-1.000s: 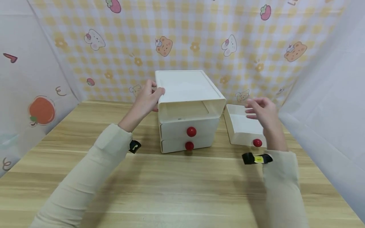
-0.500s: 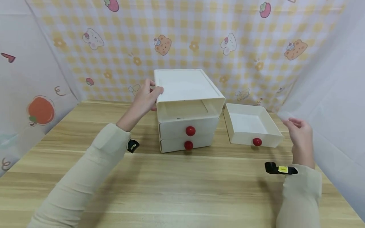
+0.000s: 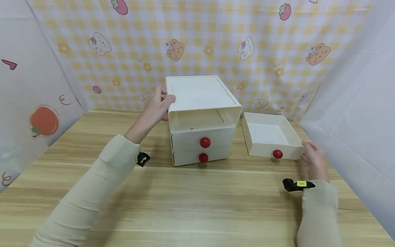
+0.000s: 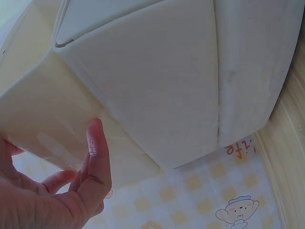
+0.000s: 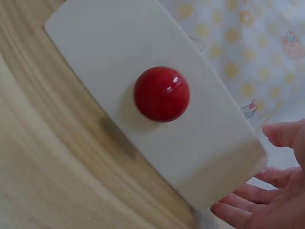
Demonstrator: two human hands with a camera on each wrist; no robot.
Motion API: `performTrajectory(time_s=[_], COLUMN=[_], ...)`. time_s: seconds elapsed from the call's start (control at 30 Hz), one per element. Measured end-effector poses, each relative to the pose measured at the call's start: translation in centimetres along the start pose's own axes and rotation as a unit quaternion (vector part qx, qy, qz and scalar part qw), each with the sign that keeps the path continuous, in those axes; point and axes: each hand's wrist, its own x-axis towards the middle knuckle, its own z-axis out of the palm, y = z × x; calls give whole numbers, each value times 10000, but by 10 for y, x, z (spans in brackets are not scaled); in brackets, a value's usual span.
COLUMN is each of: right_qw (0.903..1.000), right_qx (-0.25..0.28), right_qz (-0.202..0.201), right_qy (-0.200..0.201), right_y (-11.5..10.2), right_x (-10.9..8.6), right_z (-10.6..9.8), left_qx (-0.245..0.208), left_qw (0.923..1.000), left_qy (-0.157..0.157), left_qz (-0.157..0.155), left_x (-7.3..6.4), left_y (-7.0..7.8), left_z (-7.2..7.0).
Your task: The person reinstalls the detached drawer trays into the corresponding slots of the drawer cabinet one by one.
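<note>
A white drawer cabinet stands mid-table, its top bay hollow at the front. Below that bay sit two closed drawers with red knobs. My left hand holds the cabinet's upper left side, thumb on the top edge and fingers against the side wall. To the right lies a pulled-out white drawer, flat on the table, with its own red knob. At its front right corner is my right hand, thumb near the rim and the other fingers spread along the side.
The wooden table runs back to a yellow-checked cloth printed with animals. White cloth walls close in on the left and right. A narrow gap lies between cabinet and loose drawer.
From above the loose drawer, my right hand has swung right, then come down and left to the drawer's front right corner. My left hand has stayed on the cabinet.
</note>
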Motion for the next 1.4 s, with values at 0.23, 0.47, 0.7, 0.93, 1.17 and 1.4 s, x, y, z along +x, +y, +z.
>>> performTrajectory(time_s=[0.23,0.47,0.7,0.93,1.17,1.4], right_qw=[9994,9964,9807,9748,9654,9502], right_qx=[17,-767,-1495,-1805,-2194,-2621], right_qz=[180,-229,-592,-952,-1280,-1588], right_qy=[303,-290,-1115,-902,-594,-573], right_y=[10,8,4,4,5,4], right_x=[2,-5,-10,-8,-8,-14], right_z=[4,10,28,36,40,43], left_qx=[32,7,17,-23,7,188], left_qw=[10000,10000,10000,10000,10000,9998], left_qy=[1,30,42,44,55,12], left_qz=[4,40,55,46,36,17], left_x=[-1,-1,-1,-1,-1,0], left_y=[-1,-1,0,1,0,-1], left_z=[0,-1,-1,-2,-2,-1])
